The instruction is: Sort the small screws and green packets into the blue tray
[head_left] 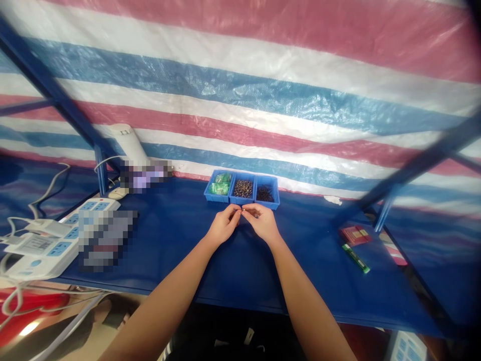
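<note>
My left hand (224, 224) and my right hand (262, 220) meet fingertip to fingertip just in front of three small blue bins. Both are closed in a pinch, and whatever sits between the fingers is too small to make out. Green-and-white packets (220, 184) lie in the left blue bin (217, 198). Many small brass-and-black pieces (243, 189) fill the middle bin (240, 201). Dark, thin small parts (265, 193) lie in the right bin (268, 205).
A white power strip (56, 250) with plugs and cables lies at the left, beside a blurred-out object (107, 240). A red box (355, 234) and a green box (355, 258) lie right on the blue table (180, 250). Blue frame posts stand either side; striped sheeting hangs behind.
</note>
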Motion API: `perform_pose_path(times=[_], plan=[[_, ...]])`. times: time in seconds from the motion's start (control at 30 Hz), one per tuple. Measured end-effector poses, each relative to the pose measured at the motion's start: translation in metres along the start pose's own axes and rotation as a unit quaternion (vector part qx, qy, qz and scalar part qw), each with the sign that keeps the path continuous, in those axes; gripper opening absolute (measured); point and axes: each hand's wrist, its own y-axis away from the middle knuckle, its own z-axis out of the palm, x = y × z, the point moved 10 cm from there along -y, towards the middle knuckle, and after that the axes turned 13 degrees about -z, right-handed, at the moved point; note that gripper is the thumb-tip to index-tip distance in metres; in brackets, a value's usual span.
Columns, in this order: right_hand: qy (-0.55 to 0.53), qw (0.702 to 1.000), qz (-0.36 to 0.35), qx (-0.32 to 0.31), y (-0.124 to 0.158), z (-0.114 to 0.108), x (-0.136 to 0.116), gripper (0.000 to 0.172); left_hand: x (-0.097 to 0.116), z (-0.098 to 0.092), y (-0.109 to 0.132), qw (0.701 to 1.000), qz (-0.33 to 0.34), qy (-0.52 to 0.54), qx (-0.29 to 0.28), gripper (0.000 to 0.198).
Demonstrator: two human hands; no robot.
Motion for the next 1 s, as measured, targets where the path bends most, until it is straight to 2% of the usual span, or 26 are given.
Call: perform_pose_path(times=[0.13,0.33,0.57,0.83,1.0], plan=[[-0.004,1.000,0.009,-0.007,0.001,0.002,0.001,0.021,0.000,-0.001,0.000,1.000,0.001,0.006,0.005,0.025],[-0.005,0.999,-0.006,-0.031,0.002,0.010,0.002,0.022,0.001,-0.004,0.000,1.000,0.004,-0.014,0.017,0.032],[-0.011,1.000,0.004,-0.024,0.001,0.007,0.001,0.020,0.000,-0.002,0.000,0.999,-0.004,0.037,-0.002,0.027],[-0.006,0.999,-0.003,-0.037,0.002,0.010,-0.002,0.022,0.002,-0.007,0.001,1.000,0.010,-0.009,0.028,0.041],[-0.015,0.999,0.000,-0.029,0.001,0.008,-0.002,0.020,0.000,-0.005,0.000,0.999,-0.001,0.029,0.013,0.028]])
